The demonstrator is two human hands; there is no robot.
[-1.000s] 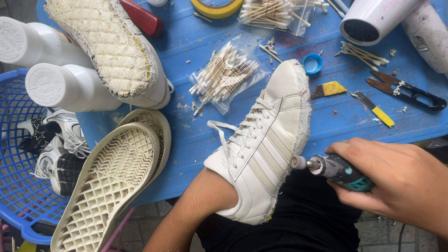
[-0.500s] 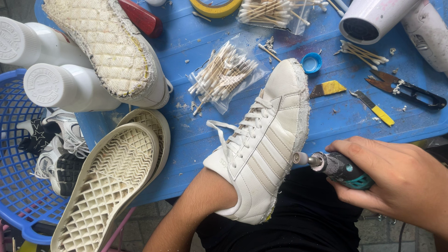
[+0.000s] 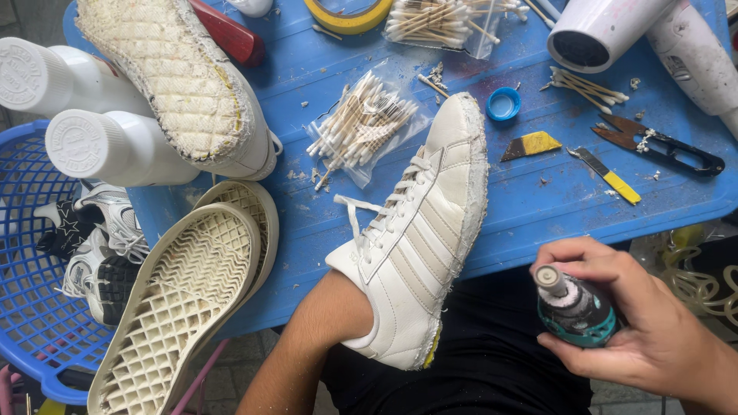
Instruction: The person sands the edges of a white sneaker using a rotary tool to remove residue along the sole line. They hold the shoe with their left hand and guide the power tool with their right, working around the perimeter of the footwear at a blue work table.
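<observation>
Blue table (image 3: 538, 207) edge: my left hand, fingers hidden, fills the soft, light white shoe (image 3: 419, 238); right hand (image 3: 615, 307) beside it grips the rotary tool (image 3: 573, 307).

Both forearms are bare, with no sleeve, glove, watch or ring visible on either. The right hand (image 3: 630, 323) shows short, unpainted fingernails; the left hand is hidden from view, only its forearm (image 3: 307, 346) showing. Black clothing (image 3: 492, 369) covers the lap at the near edge.

Two clear plastic bags of cotton swabs are lying on the blue table (image 3: 538, 200) — one mid-table (image 3: 361, 127), one at the top edge (image 3: 442, 19) — beside two white capped bottles (image 3: 92, 115).
</observation>
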